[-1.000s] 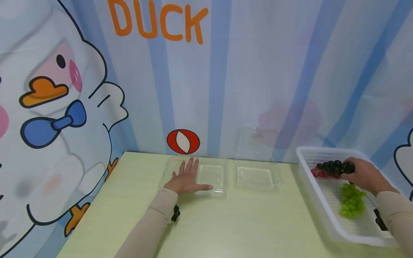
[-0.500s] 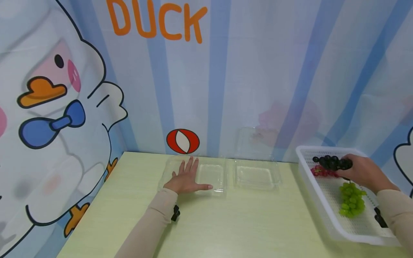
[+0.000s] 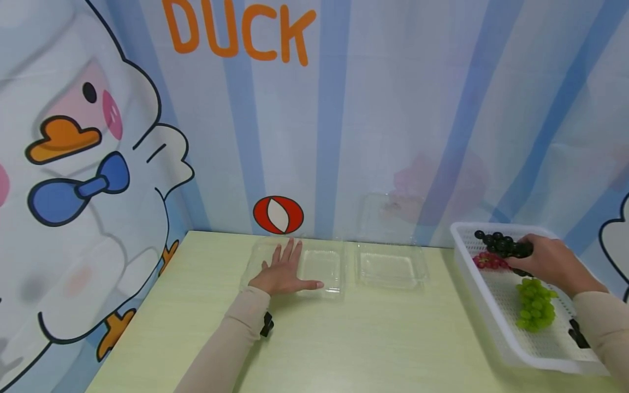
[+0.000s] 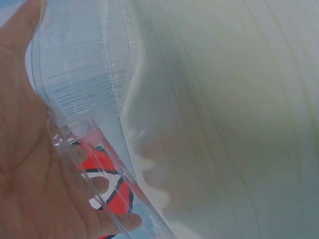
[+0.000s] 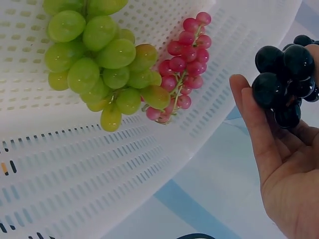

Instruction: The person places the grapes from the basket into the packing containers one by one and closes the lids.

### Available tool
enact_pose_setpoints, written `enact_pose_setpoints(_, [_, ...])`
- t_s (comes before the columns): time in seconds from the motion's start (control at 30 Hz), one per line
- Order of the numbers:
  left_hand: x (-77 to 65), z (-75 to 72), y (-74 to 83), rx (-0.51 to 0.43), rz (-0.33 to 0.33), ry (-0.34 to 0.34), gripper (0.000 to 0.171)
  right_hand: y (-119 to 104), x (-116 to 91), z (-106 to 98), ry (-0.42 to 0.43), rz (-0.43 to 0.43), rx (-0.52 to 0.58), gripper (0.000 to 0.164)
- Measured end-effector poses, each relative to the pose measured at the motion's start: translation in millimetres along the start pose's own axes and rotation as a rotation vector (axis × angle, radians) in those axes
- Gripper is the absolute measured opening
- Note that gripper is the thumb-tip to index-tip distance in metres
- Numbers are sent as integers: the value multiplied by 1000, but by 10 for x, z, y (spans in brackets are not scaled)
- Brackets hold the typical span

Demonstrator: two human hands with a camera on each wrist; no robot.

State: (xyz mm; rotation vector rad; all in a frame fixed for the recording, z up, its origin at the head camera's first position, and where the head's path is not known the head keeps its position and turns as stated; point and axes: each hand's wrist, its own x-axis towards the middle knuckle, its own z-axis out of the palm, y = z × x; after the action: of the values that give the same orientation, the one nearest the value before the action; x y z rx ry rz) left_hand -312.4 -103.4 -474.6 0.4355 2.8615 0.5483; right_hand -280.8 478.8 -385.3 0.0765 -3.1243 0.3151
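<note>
Gripping black grapes in right hand, frame right, over basket, clear of red bunch, probably against snagging. My left hand spread wide on box, lower centre, gripping nothing, likely steadying it.

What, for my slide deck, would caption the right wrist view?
A right hand holds dark grapes; green grapes and smaller pink-red grapes lie in a white perforated basket.

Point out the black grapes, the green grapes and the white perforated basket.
Black grapes (image 5: 280, 88), right wrist view, middle of the bunch.
Green grapes (image 3: 535, 305), head view, middle of the bunch.
White perforated basket (image 3: 552, 363), head view, near rim.
</note>
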Motion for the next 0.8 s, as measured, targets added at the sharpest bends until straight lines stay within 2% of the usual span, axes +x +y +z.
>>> enact_pose_setpoints(0.47, [18, -13, 2, 9, 1, -1, 127, -170, -60, -36, 27, -8, 30, 81])
enact_pose_setpoints(0.8, [-9, -12, 6, -1, -8, -11, 127, -390, -56, -71, 38, -12, 36, 84])
